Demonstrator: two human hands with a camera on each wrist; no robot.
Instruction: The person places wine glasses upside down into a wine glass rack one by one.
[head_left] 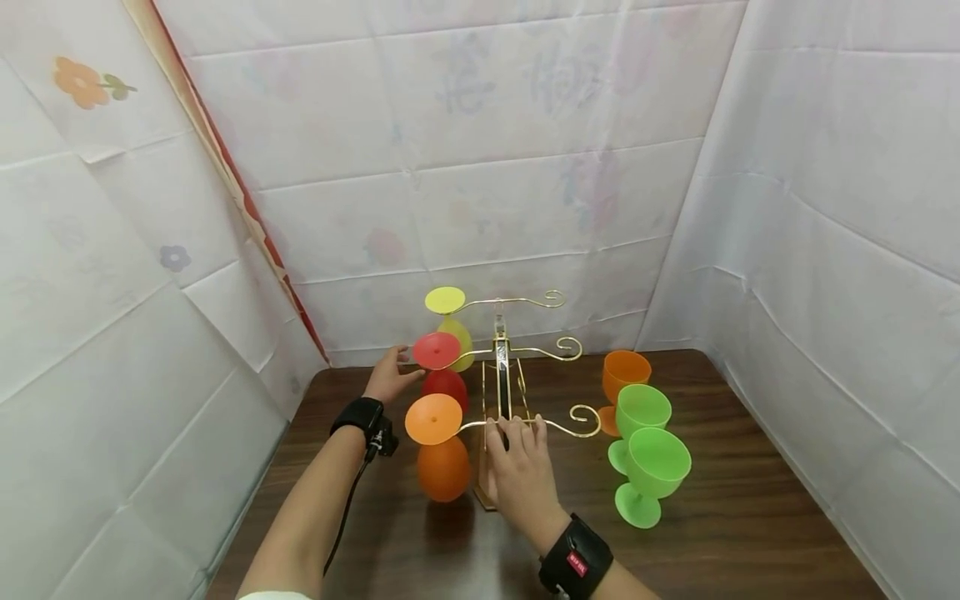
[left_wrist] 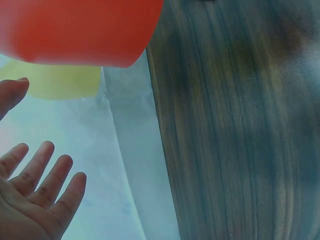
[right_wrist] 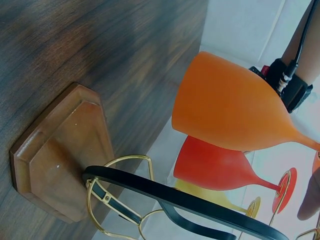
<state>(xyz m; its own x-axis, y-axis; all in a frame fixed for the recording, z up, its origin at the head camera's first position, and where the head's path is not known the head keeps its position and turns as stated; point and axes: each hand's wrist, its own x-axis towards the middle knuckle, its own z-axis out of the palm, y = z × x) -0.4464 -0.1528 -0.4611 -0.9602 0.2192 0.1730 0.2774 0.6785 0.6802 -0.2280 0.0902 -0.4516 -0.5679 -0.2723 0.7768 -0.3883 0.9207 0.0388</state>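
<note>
A gold wire goblet rack [head_left: 502,379] with a black stem and a wooden base [right_wrist: 70,155] stands on the table. Upside down from its left arms hang a yellow goblet [head_left: 445,300], a red goblet [head_left: 446,390] and an orange goblet [head_left: 442,471]. My left hand [head_left: 389,377] is just left of the red goblet; in the left wrist view its spread fingers [left_wrist: 56,175] are apart from the red bowl. With bent fingers my right hand [head_left: 522,479] grips the rack at its front arm, near the stem. The fingers' far side is hidden.
Right of the rack, another orange goblet [head_left: 627,375] and two green goblets [head_left: 643,408] stand upright on the dark wooden table [head_left: 720,500]. Curled wire hooks [head_left: 585,421] stick out from the rack's right side. White sheeting [head_left: 480,208] hangs behind and at both sides.
</note>
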